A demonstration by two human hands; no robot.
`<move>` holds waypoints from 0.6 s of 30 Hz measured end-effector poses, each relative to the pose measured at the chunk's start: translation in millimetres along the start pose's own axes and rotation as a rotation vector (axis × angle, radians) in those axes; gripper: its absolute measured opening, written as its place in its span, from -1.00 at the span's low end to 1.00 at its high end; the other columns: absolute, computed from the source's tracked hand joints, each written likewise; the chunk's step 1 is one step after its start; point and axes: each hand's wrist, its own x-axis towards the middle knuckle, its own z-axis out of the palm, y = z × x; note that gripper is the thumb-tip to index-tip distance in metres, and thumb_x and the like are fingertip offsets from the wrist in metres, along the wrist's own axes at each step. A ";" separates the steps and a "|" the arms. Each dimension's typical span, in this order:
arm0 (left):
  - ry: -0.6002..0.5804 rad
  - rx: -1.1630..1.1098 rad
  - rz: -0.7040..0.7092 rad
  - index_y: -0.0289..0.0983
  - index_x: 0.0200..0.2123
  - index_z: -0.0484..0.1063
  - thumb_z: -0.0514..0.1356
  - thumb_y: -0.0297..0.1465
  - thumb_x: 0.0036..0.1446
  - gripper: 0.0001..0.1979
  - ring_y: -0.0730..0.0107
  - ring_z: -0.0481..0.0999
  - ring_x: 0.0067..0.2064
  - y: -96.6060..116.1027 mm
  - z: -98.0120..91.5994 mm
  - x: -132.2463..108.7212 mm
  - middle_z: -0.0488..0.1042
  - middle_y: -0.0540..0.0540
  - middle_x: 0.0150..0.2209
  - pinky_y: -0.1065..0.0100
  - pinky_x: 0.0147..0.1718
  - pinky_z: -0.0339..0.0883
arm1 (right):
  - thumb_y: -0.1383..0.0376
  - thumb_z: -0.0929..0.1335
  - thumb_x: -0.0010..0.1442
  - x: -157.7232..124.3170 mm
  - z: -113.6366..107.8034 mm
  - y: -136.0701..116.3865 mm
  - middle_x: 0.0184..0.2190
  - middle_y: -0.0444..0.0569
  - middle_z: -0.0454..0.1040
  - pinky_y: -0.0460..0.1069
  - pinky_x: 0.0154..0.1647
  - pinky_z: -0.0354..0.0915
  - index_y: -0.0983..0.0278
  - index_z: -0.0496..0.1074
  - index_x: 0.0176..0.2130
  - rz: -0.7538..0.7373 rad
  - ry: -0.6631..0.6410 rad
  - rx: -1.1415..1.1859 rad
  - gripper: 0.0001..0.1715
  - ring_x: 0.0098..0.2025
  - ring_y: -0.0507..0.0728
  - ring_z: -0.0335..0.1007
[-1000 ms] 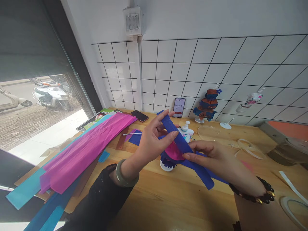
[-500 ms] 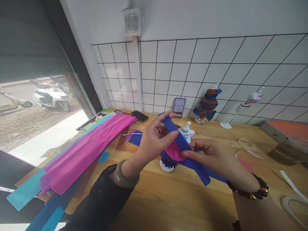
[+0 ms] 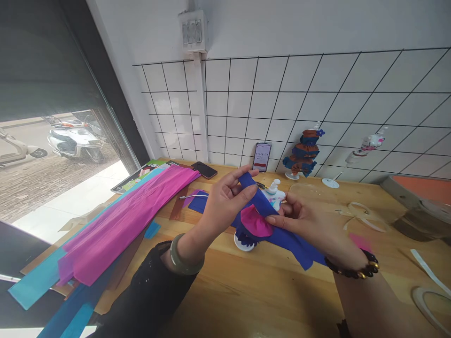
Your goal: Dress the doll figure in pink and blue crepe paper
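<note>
A strip of blue crepe paper [image 3: 259,199] stretches slantwise between my two hands, in front of a small doll figure. My left hand [image 3: 227,197] pinches its upper end between thumb and fingers. Lower down, my right hand [image 3: 299,218] grips the strip with thumb and fingertips, and its loose end [image 3: 298,249] hangs down to the right. The figure has a white patterned upper body [image 3: 276,199] with a knob on top, a pink ruffle [image 3: 255,221], dark blue frills [image 3: 245,236] beneath and a white round base [image 3: 244,244]. The hands and strip hide part of it.
On the left lies a stack of pink [image 3: 141,218] and blue paper strips. A dark phone [image 3: 205,170] lies behind; another phone [image 3: 261,157] leans against the wall. A brown-and-blue ruffled figure [image 3: 303,155] and a bare white one [image 3: 366,145] stand at the back. Tape rolls [image 3: 431,310] lie right.
My right hand has shifted slightly left and up, drawing the blue strip around. The loose end now looks broader and more folded, and more of the pink ruffle shows.
</note>
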 end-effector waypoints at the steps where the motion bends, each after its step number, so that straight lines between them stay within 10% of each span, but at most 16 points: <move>1: 0.004 -0.013 -0.009 -0.23 0.02 0.41 0.31 -0.30 0.02 -0.54 0.33 0.53 -0.15 -0.8 -0.1 0.8 0.50 -0.19 0.01 0.35 -0.23 0.44 | 0.01 0.48 -0.09 0.3 0.5 0.5 -0.59 -0.27 0.13 -0.12 -0.63 0.12 0.18 0.23 -0.39 -0.008 0.002 0.000 -0.53 -0.60 -0.05 0.10; 18: 0.000 -0.143 -0.212 -0.28 -0.23 0.53 0.37 -0.37 -0.10 -0.70 0.31 0.59 -0.25 -11.6 5.6 16.1 0.61 -0.09 -0.31 0.25 -0.19 0.46 | 0.00 0.46 -0.06 -1.0 1.4 -2.2 -0.57 -0.23 0.16 -0.10 -0.57 0.14 0.20 0.25 -0.42 -0.048 0.010 -0.091 -0.57 -0.55 -0.03 0.12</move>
